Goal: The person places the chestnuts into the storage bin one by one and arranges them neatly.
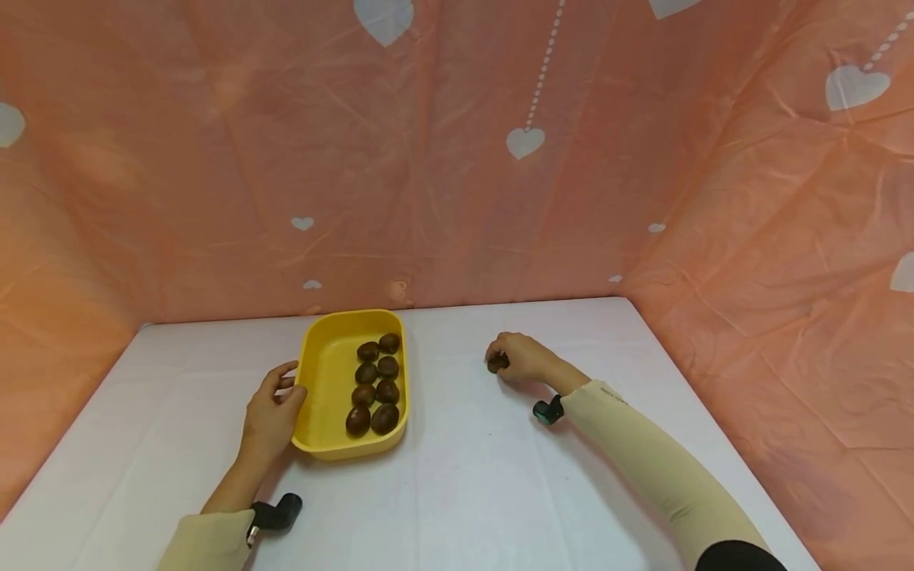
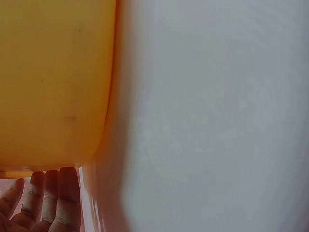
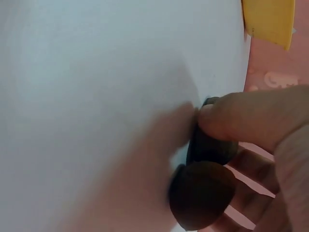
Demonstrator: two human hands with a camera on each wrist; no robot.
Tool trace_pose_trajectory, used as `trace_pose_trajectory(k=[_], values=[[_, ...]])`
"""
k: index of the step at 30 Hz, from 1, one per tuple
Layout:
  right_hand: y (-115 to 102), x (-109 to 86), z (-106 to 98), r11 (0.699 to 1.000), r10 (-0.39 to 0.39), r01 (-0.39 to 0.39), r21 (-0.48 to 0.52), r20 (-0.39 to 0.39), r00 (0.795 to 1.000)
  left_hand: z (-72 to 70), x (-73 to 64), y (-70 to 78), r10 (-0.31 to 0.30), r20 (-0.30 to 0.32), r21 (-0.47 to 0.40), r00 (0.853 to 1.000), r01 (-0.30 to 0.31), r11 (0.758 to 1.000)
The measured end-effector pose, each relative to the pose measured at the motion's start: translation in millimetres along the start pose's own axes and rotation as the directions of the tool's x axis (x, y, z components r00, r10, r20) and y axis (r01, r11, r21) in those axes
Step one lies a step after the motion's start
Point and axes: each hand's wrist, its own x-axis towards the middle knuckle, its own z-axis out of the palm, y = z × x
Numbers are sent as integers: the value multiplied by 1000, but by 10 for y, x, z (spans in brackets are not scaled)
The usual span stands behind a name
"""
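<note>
My left hand point(image 1: 270, 416) rests against the left side of a yellow tray point(image 1: 317, 361). In the left wrist view its fingers point(image 2: 67, 198) extend straight up to the tray's wall point(image 2: 53, 96). Inside the tray, brown chestnuts point(image 1: 366, 373) stand in two columns along the right side. Away to the right, my right hand point(image 1: 524, 358) pinches a dark chestnut point(image 3: 212, 145) low over the white tabletop, thumb on top of it. A second chestnut point(image 3: 203, 193) sits right beside the pinched one in the right wrist view; the hand partly hides the pair in the head view.
A white cloth point(image 1: 457, 500) covers the table. Behind it and at both sides hangs an orange curtain point(image 1: 457, 198) with pale hearts. Each wrist carries a small black camera, one by the left sleeve point(image 1: 214, 539), one by the right sleeve point(image 1: 643, 444).
</note>
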Motion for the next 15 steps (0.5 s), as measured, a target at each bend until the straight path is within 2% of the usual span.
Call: trace_pose_trajectory(k=[10, 15], values=[[-23, 44, 1, 999, -23, 24, 28, -47, 999, 9, -3, 8, -2, -2, 11, 1000, 2, 1000], [-99, 71, -32, 995, -77, 82, 60, -89, 993, 0, -10, 13, 5, -9, 24, 1000, -4, 1000]])
